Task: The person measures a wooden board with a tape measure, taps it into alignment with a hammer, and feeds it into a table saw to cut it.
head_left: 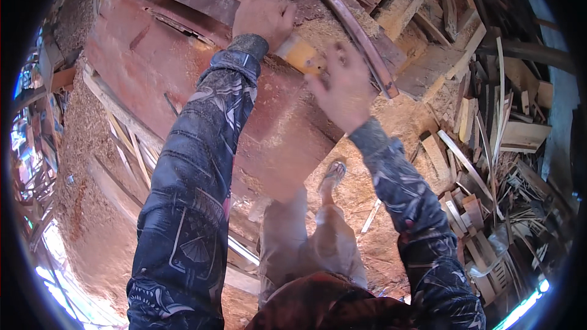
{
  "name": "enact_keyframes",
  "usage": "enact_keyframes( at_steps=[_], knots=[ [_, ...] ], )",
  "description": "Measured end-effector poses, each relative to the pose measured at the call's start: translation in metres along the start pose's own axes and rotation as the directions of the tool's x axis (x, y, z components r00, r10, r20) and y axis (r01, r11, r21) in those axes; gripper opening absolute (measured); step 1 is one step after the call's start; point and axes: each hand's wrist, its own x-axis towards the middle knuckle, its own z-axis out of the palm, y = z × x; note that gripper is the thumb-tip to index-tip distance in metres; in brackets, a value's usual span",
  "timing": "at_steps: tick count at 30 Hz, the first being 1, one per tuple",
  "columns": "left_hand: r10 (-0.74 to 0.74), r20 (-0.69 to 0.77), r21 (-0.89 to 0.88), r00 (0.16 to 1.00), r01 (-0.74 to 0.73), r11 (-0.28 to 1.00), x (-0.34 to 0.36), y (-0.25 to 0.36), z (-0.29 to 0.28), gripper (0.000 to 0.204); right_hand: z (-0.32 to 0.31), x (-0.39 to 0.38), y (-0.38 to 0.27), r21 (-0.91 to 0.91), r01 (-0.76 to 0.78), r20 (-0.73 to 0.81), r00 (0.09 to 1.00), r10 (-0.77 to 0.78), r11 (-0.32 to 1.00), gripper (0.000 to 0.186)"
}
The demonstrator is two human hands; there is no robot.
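Note:
My left hand (264, 21) is closed, its knuckles toward the far side, above a reddish-brown wooden board surface (275, 107). What its fingers hold, if anything, is hidden. Beside its wrist lies a short yellow-orange block-like piece (304, 57) with a paler end; its kind is unclear. My right hand (343, 88), blurred by motion, hovers at the right end of that piece with thumb and fingers apart. Just beyond it rests a claw hammer (351, 27), its dark steel head at the far end and its wooden handle slanting toward my right hand.
Wood offcuts (406, 15) and sawdust lie heaped at the far right. More scrap strips (468, 165) pile up along the right side. A long timber (122, 107) edges the work surface at left. My sandalled foot (333, 174) stands on the sawdust-covered ground.

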Motion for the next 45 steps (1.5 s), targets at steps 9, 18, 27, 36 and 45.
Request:
enact_keyframes(
  at_steps=[9,18,27,36,45],
  knots=[
    [0.034,-0.027,0.029,0.999,-0.033,0.999,0.015,0.018,0.004,0.036,-0.026,0.121,0.12,-0.093,-0.302,0.528,0.793,0.304,0.949,0.039],
    [0.028,0.004,0.042,1.0,-0.028,0.999,-0.005,-0.003,0.005,0.037,-0.14,-0.043,0.02,0.571,-0.613,0.468,0.789,0.397,0.546,0.03],
    [-0.006,0.164,0.126,0.986,-0.015,0.992,0.001,-0.001,0.007,0.03,-0.176,-0.08,-0.019,0.814,-0.34,0.238,0.935,0.265,0.471,0.032],
    [0.024,0.077,0.137,0.997,-0.035,0.99,0.008,-0.004,0.014,0.022,-0.076,-0.073,0.027,0.212,-0.409,0.428,0.855,0.292,0.888,0.028],
    [-0.031,0.153,0.081,0.988,0.018,0.997,0.011,0.015,0.002,0.025,-0.123,-0.083,-0.008,0.569,-0.257,0.159,0.966,0.202,0.781,0.04]
  ],
)
